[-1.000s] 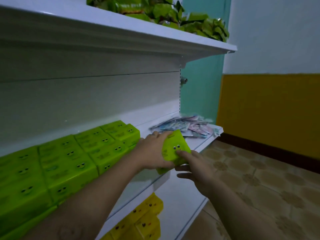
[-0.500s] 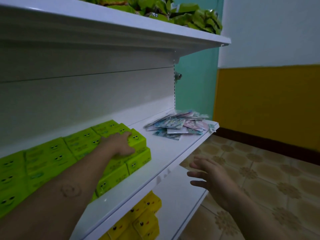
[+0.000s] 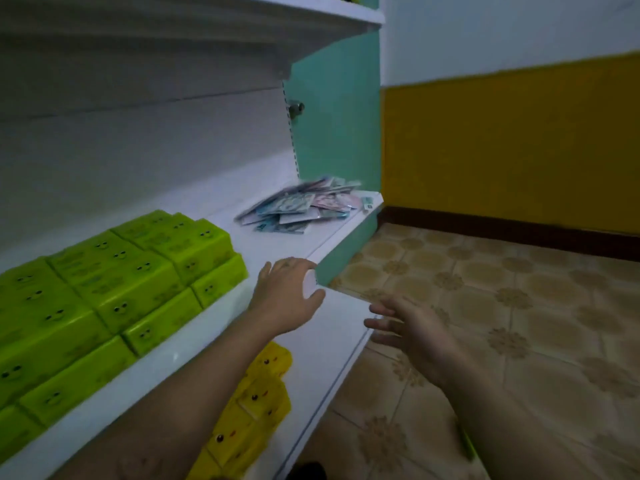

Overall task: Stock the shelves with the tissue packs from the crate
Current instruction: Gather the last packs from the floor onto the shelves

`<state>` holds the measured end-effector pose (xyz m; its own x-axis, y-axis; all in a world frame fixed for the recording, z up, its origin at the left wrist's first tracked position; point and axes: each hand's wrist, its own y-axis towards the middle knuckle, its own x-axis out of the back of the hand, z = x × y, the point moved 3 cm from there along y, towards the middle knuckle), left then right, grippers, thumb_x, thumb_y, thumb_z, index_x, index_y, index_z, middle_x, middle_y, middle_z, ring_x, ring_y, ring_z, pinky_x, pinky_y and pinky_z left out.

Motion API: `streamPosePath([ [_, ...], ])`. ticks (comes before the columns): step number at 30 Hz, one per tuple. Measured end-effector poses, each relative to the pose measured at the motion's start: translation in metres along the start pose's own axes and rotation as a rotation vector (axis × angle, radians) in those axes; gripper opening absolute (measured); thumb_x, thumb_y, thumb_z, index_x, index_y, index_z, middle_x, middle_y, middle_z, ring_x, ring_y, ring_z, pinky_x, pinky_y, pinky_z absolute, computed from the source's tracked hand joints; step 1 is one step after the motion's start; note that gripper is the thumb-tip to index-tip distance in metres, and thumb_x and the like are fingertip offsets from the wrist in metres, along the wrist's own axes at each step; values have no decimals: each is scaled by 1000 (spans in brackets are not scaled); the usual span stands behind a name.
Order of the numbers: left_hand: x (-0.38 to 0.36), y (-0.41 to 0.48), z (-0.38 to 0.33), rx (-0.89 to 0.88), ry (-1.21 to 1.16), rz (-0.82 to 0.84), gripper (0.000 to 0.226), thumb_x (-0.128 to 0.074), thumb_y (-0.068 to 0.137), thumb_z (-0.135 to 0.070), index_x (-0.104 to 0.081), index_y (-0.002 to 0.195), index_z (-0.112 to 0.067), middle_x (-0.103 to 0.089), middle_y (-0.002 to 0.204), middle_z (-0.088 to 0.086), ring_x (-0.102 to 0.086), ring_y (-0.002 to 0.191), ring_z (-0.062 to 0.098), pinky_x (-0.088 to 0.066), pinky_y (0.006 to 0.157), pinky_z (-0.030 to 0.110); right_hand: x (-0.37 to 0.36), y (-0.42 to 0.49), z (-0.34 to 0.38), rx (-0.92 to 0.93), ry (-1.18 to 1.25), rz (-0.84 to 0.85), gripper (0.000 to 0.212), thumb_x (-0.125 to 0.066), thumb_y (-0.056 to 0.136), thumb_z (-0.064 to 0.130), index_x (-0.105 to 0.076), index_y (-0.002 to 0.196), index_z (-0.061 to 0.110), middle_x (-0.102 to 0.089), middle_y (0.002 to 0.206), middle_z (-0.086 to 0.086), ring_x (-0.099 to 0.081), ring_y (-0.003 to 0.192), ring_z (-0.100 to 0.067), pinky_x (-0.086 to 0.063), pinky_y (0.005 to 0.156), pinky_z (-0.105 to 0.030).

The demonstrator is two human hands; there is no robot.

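Patterned floor tiles (image 3: 519,306) and a yellow wall lie beyond a white shelf (image 3: 266,247). Green tissue packs (image 3: 114,282) fill its left part, stacked in tight rows close to the front edge, probably to leave room beside them for more. Yellow packs (image 3: 256,393) sit on the board below. Flat packets (image 3: 304,206) lie heaped at the far right corner. The left hand (image 3: 284,292) hovers at the front edge, just right of the green packs, fingers spread, empty. The right hand (image 3: 412,330) hangs beyond the shelf, also spread and holding nothing. No crate shows.
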<state>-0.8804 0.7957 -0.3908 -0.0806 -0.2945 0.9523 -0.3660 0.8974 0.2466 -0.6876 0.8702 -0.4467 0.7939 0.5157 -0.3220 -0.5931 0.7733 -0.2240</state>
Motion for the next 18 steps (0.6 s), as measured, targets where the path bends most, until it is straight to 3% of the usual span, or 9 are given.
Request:
streamPosePath([
  [2, -35, -8, -43, 22, -310, 76, 52, -60, 89, -47, -50, 135, -22, -52, 139, -1, -46, 128, 19, -36, 107, 32, 24, -1, -10, -19, 35, -48, 27, -56, 96, 25, -59, 117, 9, -64, 110, -12, -70, 92, -26, -57, 73, -37],
  [7, -127, -19, -129, 45, -656, 411, 47, -60, 92, -43, -54, 133, -20, -56, 135, -5, -51, 123, 12, -40, 95, 22, 108, 6, -48, -88, 150, -214, 23, -55, 95, 24, -61, 113, 10, -62, 97, -8, -68, 77, -19, -56, 70, -36],
  [10, -186, -20, -156, 64, -696, 575, 41, -62, 91, -40, -59, 127, -22, -59, 126, -7, -53, 118, 10, -41, 94, 23, 169, 7, -79, -127, 178, -359, 23, -55, 95, 22, -61, 114, 9, -63, 97, -8, -69, 83, -22, -55, 64, -33],
  [14, -263, -22, -172, 100, -704, 754, 30, -64, 92, -27, -63, 119, -14, -64, 112, -1, -58, 105, 12, -45, 89, 22, 255, 6, -145, -191, 27, -600, 13, -55, 95, 19, -63, 103, 12, -64, 97, -8, -63, 83, -22, -52, 67, -34],
  [18, -335, -27, -174, 151, -728, 943, 18, -63, 92, -33, -63, 108, -27, -62, 101, -13, -60, 94, 6, -45, 77, 17, 331, 0, -246, -459, -101, -817, 19, -64, 89, 21, -63, 105, 12, -65, 102, -13, -60, 81, -23, -50, 63, -33],
])
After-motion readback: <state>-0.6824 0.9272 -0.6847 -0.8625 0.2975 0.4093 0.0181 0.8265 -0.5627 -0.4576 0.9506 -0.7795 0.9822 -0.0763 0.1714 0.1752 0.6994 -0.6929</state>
